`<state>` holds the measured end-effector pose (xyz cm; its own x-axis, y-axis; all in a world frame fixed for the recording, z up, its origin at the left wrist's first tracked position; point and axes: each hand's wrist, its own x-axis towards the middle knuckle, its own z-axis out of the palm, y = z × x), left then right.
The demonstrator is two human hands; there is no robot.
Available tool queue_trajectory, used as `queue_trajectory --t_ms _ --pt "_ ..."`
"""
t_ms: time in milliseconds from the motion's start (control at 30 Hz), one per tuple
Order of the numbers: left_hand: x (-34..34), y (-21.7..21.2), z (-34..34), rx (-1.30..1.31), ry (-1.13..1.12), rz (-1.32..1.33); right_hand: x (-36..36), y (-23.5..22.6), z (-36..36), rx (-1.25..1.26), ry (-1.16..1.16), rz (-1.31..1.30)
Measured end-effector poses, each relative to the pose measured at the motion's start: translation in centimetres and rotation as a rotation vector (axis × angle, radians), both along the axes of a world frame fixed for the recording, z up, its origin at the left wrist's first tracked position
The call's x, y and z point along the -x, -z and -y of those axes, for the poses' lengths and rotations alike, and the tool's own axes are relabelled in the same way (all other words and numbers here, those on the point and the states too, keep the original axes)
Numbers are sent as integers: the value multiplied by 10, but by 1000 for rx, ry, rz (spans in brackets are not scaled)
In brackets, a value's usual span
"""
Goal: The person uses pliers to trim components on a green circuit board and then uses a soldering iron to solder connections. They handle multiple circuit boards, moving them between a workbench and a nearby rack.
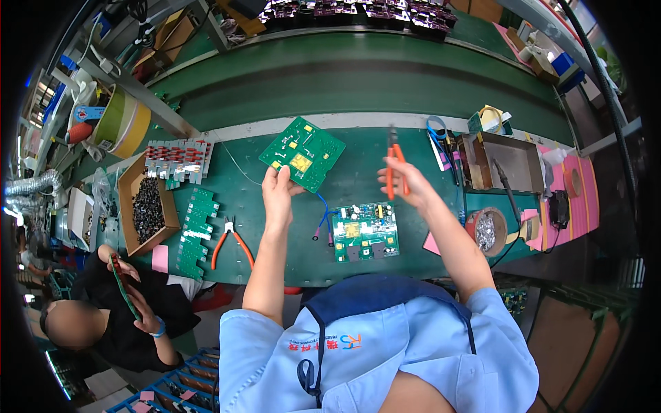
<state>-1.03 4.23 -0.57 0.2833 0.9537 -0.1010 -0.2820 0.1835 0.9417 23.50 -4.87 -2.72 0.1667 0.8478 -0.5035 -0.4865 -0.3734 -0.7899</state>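
Note:
My left hand (pixel 279 195) grips a green circuit board (pixel 303 153) by its lower left edge, tilted above the bench. Its visible face carries yellow patches, and blue wires (pixel 322 208) hang below it. In my right hand (pixel 407 180) are orange-handled cutters (pixel 394 164), their dark tip pointing away from me and apart from the board. Between my forearms a second circuit board (pixel 365 233), fitted with components, lies on the green bench. Another pair of orange-handled pliers (pixel 232 241) rests left of my left forearm, with its handles spread.
At left stand a cardboard box of small dark parts (pixel 150 206), green board strips (pixel 196 234) and stacked boards (pixel 177 160). To the right are a metal tray (pixel 506 165), a soldering iron (pixel 506 180) and a round tin (pixel 486 230). A co-worker (pixel 124 310) holds a board at lower left.

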Motion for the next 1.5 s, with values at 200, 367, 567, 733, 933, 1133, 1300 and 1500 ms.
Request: queue_trajectory --t_ms 200,367,567,733,933,1133,1300,1500 --pt "12 -8 5 44 25 179 -43 32 15 330 -142 1147" --pt "18 -15 7 33 88 232 -36 62 29 320 -154 1621" --pt "20 -18 15 0 153 253 -33 71 34 195 -112 1778" --pt "21 -22 21 -32 154 250 -28 63 35 194 -118 1780" --pt "21 -28 27 -62 173 215 -26 52 26 -42 -26 1684" --pt "19 -34 32 -71 192 213 2 6 17 -408 12 1307" --pt "20 -32 31 -34 225 254 22 -38 17 -362 -74 219" --pt "17 -35 34 39 224 324 32 -55 20 -432 -95 7"
